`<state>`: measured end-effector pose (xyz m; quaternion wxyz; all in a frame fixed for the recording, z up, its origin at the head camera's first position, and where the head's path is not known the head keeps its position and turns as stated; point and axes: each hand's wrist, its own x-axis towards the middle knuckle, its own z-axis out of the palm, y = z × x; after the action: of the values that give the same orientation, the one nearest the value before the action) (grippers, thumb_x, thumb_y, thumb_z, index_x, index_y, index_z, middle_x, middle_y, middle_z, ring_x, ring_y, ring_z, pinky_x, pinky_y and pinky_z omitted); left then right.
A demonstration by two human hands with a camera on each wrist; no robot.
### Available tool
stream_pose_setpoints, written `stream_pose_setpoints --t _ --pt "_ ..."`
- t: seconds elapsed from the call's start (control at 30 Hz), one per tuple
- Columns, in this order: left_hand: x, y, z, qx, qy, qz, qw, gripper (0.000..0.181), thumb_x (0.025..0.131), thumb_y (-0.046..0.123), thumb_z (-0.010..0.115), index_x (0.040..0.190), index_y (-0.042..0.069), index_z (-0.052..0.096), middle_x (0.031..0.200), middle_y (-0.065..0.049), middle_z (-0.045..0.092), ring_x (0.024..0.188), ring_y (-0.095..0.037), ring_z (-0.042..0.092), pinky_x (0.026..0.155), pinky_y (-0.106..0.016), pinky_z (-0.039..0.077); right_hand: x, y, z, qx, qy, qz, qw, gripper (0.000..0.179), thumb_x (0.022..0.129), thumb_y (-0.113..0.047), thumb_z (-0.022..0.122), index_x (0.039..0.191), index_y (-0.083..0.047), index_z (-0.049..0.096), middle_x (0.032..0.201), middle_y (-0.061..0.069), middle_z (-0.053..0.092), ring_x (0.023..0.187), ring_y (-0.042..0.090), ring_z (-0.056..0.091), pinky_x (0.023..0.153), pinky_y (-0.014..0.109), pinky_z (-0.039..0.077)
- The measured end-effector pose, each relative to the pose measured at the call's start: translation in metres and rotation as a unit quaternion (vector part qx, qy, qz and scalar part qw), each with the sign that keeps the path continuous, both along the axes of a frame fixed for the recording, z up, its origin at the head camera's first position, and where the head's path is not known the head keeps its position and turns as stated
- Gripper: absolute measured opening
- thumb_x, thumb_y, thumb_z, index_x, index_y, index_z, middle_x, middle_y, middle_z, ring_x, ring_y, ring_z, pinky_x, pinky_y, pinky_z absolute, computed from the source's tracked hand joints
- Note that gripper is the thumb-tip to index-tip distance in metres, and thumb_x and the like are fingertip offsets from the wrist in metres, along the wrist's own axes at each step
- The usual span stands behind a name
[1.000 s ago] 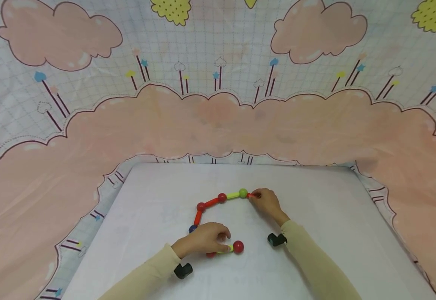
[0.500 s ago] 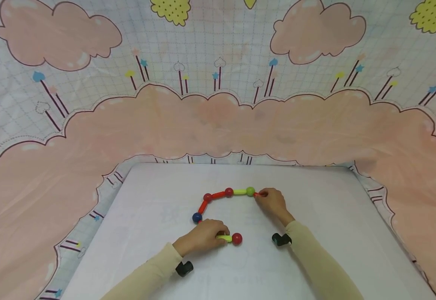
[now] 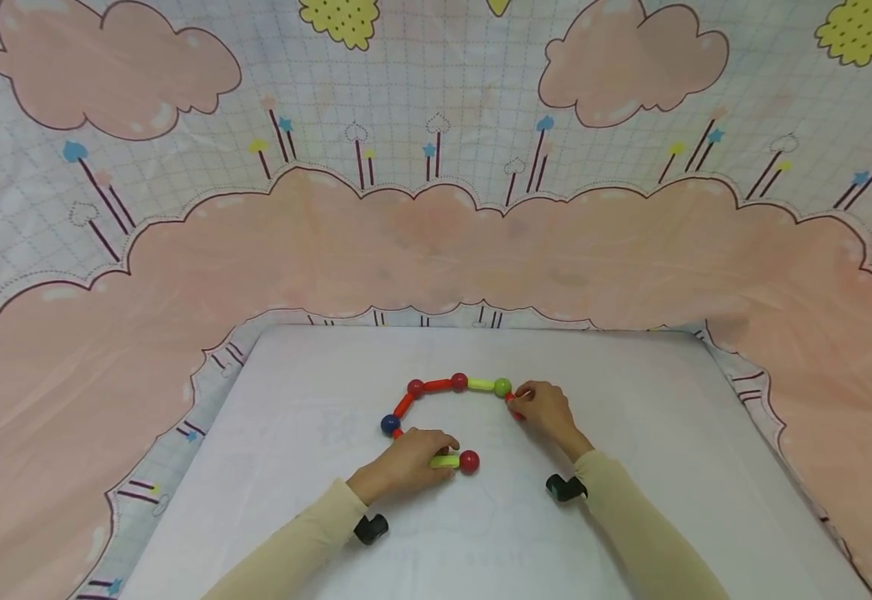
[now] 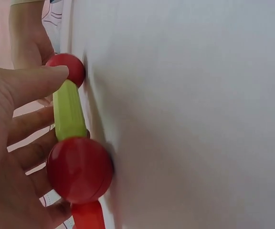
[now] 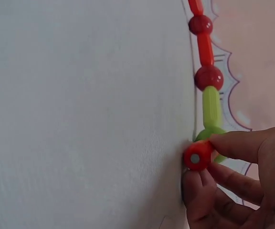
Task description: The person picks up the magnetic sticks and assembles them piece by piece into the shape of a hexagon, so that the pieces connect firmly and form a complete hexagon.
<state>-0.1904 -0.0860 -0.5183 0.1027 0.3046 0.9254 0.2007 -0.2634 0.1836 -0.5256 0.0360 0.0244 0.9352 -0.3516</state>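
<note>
A chain of magnetic rods and balls curves over the white table, with red balls, a blue ball (image 3: pixel 391 425) and a green ball (image 3: pixel 502 387) joined by red and yellow-green rods. My left hand (image 3: pixel 408 461) holds the near part of the chain, its thumb and fingers on either side of a yellow-green rod (image 4: pixel 69 110) between two red balls. That end finishes in a red ball (image 3: pixel 469 462). At the other end, my right hand (image 3: pixel 544 410) pinches a red rod (image 5: pixel 197 156) beside the green ball. The rod's metal tip faces the right wrist camera. My left hand hides part of the chain.
The white table (image 3: pixel 669 400) has its far edge against a hanging cloth (image 3: pixel 436 250) printed with clouds. A small black device (image 3: pixel 371 529) sits at the left wrist, and a similar black device (image 3: pixel 565 487) at the right.
The chain's near end and my left hand have moved away from me. My left hand has closed round the yellow-green rod. My right hand has moved slightly right, and its red rod now angles toward me.
</note>
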Motion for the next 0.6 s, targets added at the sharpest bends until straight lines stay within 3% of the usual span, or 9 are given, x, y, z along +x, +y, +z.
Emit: stream_pose_setpoints --t 0.2,0.33,0.43,0.6 --pt "0.003 0.008 -0.004 0.018 0.001 0.009 0.9998 0.037 0.089 0.034 0.071 0.122 0.018 0.066 0.107 0.006 0.069 0.091 -0.006 0.057 0.093 -0.035 0.047 0.004 -0.004 0.001 0.009 -0.008 0.012 0.9999 0.026 0.085 -0.027 0.072 0.102 -0.007 0.07 0.09 0.006 0.073 0.076 0.017 0.063 0.062 0.026 0.046" --pt "0.004 0.012 -0.007 0.033 0.0 0.014 0.9994 0.037 0.09 0.036 0.071 0.122 0.017 0.065 0.107 0.007 0.068 0.09 -0.004 0.057 0.09 -0.03 0.049 0.006 -0.001 0.0 0.022 0.031 0.031 0.9988 0.018 0.089 -0.022 0.066 0.102 -0.01 0.071 0.09 0.005 0.071 0.076 0.017 0.061 0.065 0.028 0.047" --pt "0.005 0.016 -0.008 0.039 -0.003 0.017 0.9991 0.038 0.091 0.037 0.069 0.122 0.017 0.064 0.106 0.008 0.067 0.089 -0.004 0.055 0.086 -0.025 0.05 0.006 0.006 0.001 0.05 0.082 0.092 0.9911 0.018 0.09 -0.011 0.065 0.107 -0.011 0.07 0.093 0.004 0.067 0.079 0.017 0.06 0.071 0.032 0.049" --pt "0.005 0.019 -0.008 0.036 -0.013 0.026 0.999 0.04 0.091 0.039 0.068 0.124 0.017 0.064 0.106 0.007 0.066 0.089 -0.004 0.055 0.084 -0.024 0.05 0.004 0.011 0.003 0.118 0.117 0.227 0.9596 0.032 0.085 0.005 0.066 0.109 -0.015 0.072 0.101 0.003 0.061 0.084 0.016 0.057 0.075 0.033 0.051"
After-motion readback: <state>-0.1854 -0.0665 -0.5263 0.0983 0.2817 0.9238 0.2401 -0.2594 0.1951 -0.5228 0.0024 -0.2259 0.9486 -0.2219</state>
